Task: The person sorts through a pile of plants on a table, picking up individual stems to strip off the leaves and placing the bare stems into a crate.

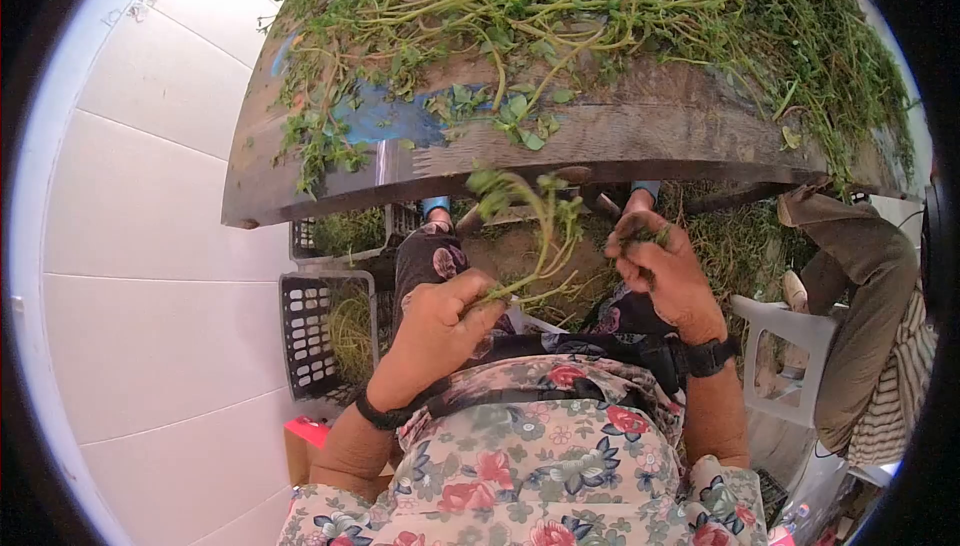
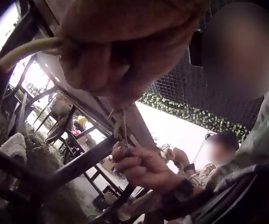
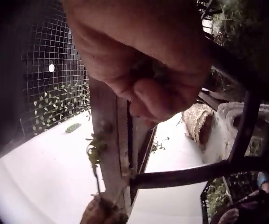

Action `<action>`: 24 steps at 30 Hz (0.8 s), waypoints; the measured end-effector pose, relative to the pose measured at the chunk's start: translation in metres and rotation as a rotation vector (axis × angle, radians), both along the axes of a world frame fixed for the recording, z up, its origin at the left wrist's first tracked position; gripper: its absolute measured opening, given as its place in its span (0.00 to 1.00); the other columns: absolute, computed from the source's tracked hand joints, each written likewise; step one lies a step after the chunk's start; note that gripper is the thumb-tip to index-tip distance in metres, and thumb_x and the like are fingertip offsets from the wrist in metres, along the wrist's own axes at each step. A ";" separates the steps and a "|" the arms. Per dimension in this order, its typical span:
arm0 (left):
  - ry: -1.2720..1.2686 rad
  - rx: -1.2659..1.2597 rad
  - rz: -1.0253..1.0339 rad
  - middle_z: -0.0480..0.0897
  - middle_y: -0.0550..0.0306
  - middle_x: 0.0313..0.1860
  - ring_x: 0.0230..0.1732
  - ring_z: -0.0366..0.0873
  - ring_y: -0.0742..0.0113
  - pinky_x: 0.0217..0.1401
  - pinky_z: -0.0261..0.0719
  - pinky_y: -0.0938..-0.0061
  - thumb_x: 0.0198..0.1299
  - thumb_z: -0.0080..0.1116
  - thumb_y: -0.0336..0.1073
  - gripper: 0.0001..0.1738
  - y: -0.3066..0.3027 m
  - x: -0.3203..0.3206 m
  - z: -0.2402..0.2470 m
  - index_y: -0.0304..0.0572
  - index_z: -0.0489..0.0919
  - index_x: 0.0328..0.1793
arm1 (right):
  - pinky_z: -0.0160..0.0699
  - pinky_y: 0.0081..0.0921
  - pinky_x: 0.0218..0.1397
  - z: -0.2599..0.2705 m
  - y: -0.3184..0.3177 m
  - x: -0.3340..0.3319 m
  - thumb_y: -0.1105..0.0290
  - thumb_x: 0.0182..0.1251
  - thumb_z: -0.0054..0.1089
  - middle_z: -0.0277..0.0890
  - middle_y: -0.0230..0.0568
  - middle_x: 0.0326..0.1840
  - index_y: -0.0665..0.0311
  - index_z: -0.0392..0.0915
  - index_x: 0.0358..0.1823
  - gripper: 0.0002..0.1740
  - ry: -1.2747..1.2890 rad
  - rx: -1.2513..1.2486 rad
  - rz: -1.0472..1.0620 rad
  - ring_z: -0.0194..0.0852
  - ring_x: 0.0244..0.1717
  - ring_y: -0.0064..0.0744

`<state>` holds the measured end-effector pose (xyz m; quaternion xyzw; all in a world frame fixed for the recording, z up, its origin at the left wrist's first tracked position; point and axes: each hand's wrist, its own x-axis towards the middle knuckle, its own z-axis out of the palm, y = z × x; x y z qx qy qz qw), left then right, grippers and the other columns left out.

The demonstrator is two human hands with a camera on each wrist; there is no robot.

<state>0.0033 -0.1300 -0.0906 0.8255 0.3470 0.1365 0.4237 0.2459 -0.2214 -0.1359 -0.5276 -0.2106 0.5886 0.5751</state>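
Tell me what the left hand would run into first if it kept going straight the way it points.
Beyond the leafy sprig it pinches, the left hand would probably meet the near edge of the wooden tabletop; it might pass underneath, as their heights are unclear.

In the head view, your left hand [image 1: 440, 326] covers part of the sprig [image 1: 545, 246], whose leafy top is blurred. Your right hand [image 1: 665, 271] hides most of the greenery [image 1: 655, 237] in its curled fingers; you cannot count the pieces. The top edge cuts off the tabletop [image 1: 650, 126], which conceals part of the upper crate [image 1: 400, 218]. The dark rim crops the seated person [image 1: 865, 316] at your right. In the left wrist view, the top edge crops your left hand and two oval patches are blurred out. In the right wrist view, the bottom edge crops your left hand; deep shadow obscures your right palm.
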 end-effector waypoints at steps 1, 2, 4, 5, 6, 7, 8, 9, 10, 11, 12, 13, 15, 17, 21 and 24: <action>0.035 -0.010 -0.005 0.75 0.51 0.19 0.18 0.74 0.63 0.23 0.69 0.76 0.53 0.56 0.30 0.04 0.001 0.001 -0.001 0.36 0.77 0.33 | 0.50 0.15 0.19 0.007 -0.002 0.000 0.70 0.59 0.51 0.67 0.31 0.25 0.65 0.70 0.43 0.12 0.057 0.027 0.085 0.54 0.20 0.16; 0.034 -0.001 -0.026 0.75 0.50 0.20 0.19 0.74 0.61 0.23 0.69 0.75 0.53 0.56 0.30 0.05 0.000 0.004 -0.001 0.36 0.77 0.34 | 0.50 0.14 0.19 0.013 -0.003 -0.003 0.70 0.59 0.52 0.67 0.30 0.25 0.65 0.70 0.44 0.12 0.108 0.047 0.149 0.54 0.20 0.16; 0.036 0.015 -0.062 0.76 0.49 0.21 0.19 0.75 0.58 0.24 0.70 0.74 0.53 0.56 0.30 0.05 -0.003 0.008 -0.001 0.36 0.77 0.34 | 0.49 0.13 0.19 0.021 -0.002 -0.015 0.70 0.59 0.53 0.67 0.29 0.25 0.65 0.70 0.46 0.14 0.216 0.086 0.285 0.53 0.19 0.15; 0.047 0.006 -0.075 0.76 0.49 0.22 0.21 0.75 0.56 0.25 0.70 0.74 0.53 0.56 0.30 0.06 -0.004 0.009 -0.001 0.36 0.77 0.35 | 0.49 0.14 0.19 0.020 0.000 -0.019 0.70 0.59 0.54 0.67 0.29 0.25 0.65 0.70 0.46 0.14 0.174 0.076 0.297 0.53 0.18 0.15; 0.060 -0.002 -0.089 0.77 0.48 0.23 0.22 0.76 0.54 0.26 0.71 0.73 0.53 0.56 0.30 0.06 -0.004 0.010 0.001 0.36 0.77 0.35 | 0.49 0.14 0.19 0.017 0.003 -0.023 0.70 0.59 0.55 0.67 0.29 0.25 0.66 0.70 0.46 0.14 0.134 0.067 0.308 0.53 0.18 0.15; 0.073 -0.010 -0.104 0.77 0.47 0.24 0.24 0.77 0.53 0.27 0.71 0.72 0.53 0.56 0.30 0.07 -0.004 0.011 0.002 0.36 0.77 0.36 | 0.49 0.14 0.20 0.015 0.004 -0.026 0.71 0.59 0.55 0.66 0.28 0.25 0.66 0.70 0.47 0.14 0.094 0.059 0.318 0.52 0.18 0.14; 0.068 0.021 -0.113 0.78 0.47 0.25 0.25 0.77 0.52 0.28 0.72 0.72 0.53 0.56 0.31 0.07 -0.003 0.010 0.002 0.36 0.76 0.37 | 0.53 0.13 0.20 0.013 0.005 -0.026 0.71 0.58 0.57 0.67 0.26 0.24 0.65 0.72 0.45 0.14 0.059 -0.011 0.300 0.55 0.19 0.14; 0.060 0.051 -0.120 0.78 0.46 0.26 0.26 0.77 0.52 0.30 0.72 0.71 0.53 0.56 0.31 0.08 -0.002 0.009 0.000 0.36 0.76 0.38 | 0.54 0.12 0.21 0.016 0.006 -0.027 0.71 0.58 0.57 0.67 0.26 0.24 0.65 0.72 0.44 0.13 0.004 -0.014 0.286 0.56 0.19 0.14; 0.052 0.081 -0.125 0.78 0.46 0.28 0.28 0.77 0.51 0.31 0.73 0.71 0.53 0.56 0.31 0.08 -0.002 0.008 -0.002 0.36 0.76 0.39 | 0.55 0.12 0.21 0.023 0.007 -0.029 0.71 0.58 0.57 0.68 0.26 0.24 0.65 0.73 0.44 0.12 -0.053 -0.018 0.272 0.58 0.20 0.14; -0.001 0.148 -0.136 0.78 0.46 0.28 0.28 0.77 0.51 0.32 0.73 0.70 0.53 0.56 0.32 0.09 -0.001 0.009 -0.005 0.35 0.76 0.39 | 0.56 0.12 0.22 0.026 0.009 -0.031 0.71 0.58 0.57 0.68 0.26 0.23 0.64 0.73 0.43 0.11 -0.109 -0.022 0.260 0.59 0.20 0.13; -0.053 0.215 -0.145 0.78 0.46 0.29 0.29 0.77 0.51 0.33 0.73 0.70 0.53 0.56 0.32 0.09 0.000 0.011 -0.008 0.35 0.76 0.39 | 0.57 0.11 0.22 0.025 0.009 -0.036 0.71 0.58 0.58 0.69 0.27 0.23 0.64 0.73 0.42 0.11 -0.144 0.048 0.273 0.60 0.20 0.13; -0.104 0.282 -0.152 0.78 0.46 0.29 0.30 0.77 0.51 0.34 0.73 0.69 0.53 0.56 0.32 0.10 0.000 0.013 -0.010 0.35 0.76 0.40 | 0.58 0.11 0.22 0.022 0.009 -0.042 0.71 0.58 0.58 0.70 0.27 0.24 0.64 0.74 0.42 0.11 -0.178 0.118 0.287 0.61 0.21 0.13; -0.060 0.047 -0.111 0.79 0.48 0.28 0.29 0.76 0.52 0.34 0.73 0.70 0.53 0.57 0.33 0.10 -0.004 0.021 0.000 0.35 0.75 0.39 | 0.61 0.12 0.24 0.020 0.010 -0.046 0.71 0.57 0.58 0.71 0.27 0.25 0.64 0.74 0.41 0.11 -0.187 0.144 0.309 0.63 0.22 0.13; -0.062 -0.057 -0.101 0.78 0.48 0.27 0.27 0.76 0.53 0.33 0.72 0.71 0.54 0.57 0.34 0.10 -0.003 0.025 0.003 0.35 0.75 0.38 | 0.65 0.13 0.27 0.020 0.009 -0.045 0.69 0.55 0.58 0.72 0.26 0.28 0.65 0.76 0.39 0.12 -0.139 0.048 0.323 0.64 0.25 0.14; -0.111 -0.094 -0.083 0.77 0.48 0.26 0.25 0.75 0.54 0.29 0.71 0.72 0.54 0.57 0.32 0.09 -0.001 0.024 0.002 0.35 0.73 0.37 | 0.67 0.16 0.28 0.027 0.006 -0.038 0.71 0.53 0.57 0.74 0.30 0.30 0.66 0.76 0.40 0.12 -0.030 -0.066 0.315 0.68 0.27 0.16; -0.113 -0.166 -0.043 0.77 0.50 0.25 0.25 0.74 0.61 0.30 0.71 0.74 0.54 0.57 0.34 0.09 -0.002 0.022 -0.001 0.34 0.74 0.36 | 0.70 0.22 0.32 0.024 0.005 -0.037 0.71 0.53 0.57 0.76 0.36 0.30 0.67 0.75 0.42 0.14 -0.234 0.049 0.393 0.71 0.30 0.23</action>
